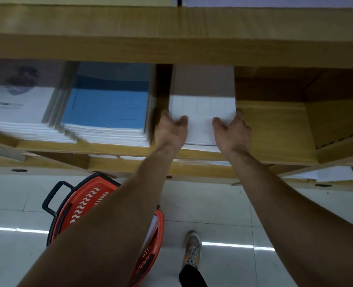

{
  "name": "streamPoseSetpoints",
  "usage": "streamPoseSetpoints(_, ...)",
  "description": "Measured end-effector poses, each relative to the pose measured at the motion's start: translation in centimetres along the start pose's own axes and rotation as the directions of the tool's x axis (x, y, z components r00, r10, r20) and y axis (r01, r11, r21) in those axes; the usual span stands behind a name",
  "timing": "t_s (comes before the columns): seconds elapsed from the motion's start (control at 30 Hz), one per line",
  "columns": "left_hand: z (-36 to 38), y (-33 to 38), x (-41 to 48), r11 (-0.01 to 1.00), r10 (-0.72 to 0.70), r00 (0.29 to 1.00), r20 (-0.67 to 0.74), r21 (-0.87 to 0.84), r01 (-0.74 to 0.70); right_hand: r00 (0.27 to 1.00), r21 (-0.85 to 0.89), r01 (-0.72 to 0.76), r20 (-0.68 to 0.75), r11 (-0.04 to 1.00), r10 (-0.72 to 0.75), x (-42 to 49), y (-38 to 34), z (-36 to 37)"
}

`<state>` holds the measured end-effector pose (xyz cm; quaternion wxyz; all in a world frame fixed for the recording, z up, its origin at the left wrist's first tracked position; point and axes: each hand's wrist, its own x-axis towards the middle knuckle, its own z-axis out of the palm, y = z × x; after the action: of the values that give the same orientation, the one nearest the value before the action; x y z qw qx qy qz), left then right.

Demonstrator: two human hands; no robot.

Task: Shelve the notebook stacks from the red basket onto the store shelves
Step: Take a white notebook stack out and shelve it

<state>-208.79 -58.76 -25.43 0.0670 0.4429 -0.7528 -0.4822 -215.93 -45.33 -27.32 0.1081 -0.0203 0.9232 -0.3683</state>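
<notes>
A stack of white grid-lined notebooks (202, 106) lies on the wooden shelf (275, 125), between a blue stack and bare shelf board. My left hand (171, 131) grips the stack's left front corner, thumb on top. My right hand (232, 131) grips its right front corner the same way. The red basket (88, 201) with a black handle stands on the floor below, mostly hidden behind my left forearm; what it holds cannot be seen.
A blue notebook stack (107, 112) and a white printed stack (20, 108) fill the shelf's left part. An upper shelf board (171, 38) overhangs. Lower shelves (202, 164) hold more white stock. My shoe (192, 249) is on the pale tiled floor.
</notes>
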Motion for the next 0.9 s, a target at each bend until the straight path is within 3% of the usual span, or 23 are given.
streamPoseSetpoints(0.17, 0.4, -0.8, 0.8, 1.0, 0.018, 1.0, 0.018, -0.008, -0.018, 0.995, -0.09, 0.046, -0.088, 0.995, -0.054, 0.2, -0.2, 0.9)
streamPoseSetpoints(0.33, -0.2, -1.2, 0.3, 0.996, 0.037, 0.994, 0.101, -0.079, -0.029, 0.998, -0.003, 0.067, -0.008, 0.998, -0.067, -0.2, 0.8, 0.0)
streamPoseSetpoints(0.6, -0.6, -0.7, -0.3, 0.987, 0.111, 0.984, 0.135, 0.104, -0.126, 0.983, -0.133, 0.118, 0.158, 0.984, -0.097, -0.4, 0.5, -1.5)
streamPoseSetpoints(0.83, -1.7, 1.2, -2.9, 0.898, 0.244, 0.963, 0.11, 0.351, -0.267, 0.992, -0.268, 0.114, 0.084, 0.957, -0.095, -3.8, 0.5, -2.4)
streamPoseSetpoints(0.9, -1.9, 1.5, -3.9, 0.918, 0.257, 0.954, 0.152, 0.27, -0.29, 0.995, -0.241, 0.078, 0.083, 0.967, -0.06, -4.5, 0.6, -2.9)
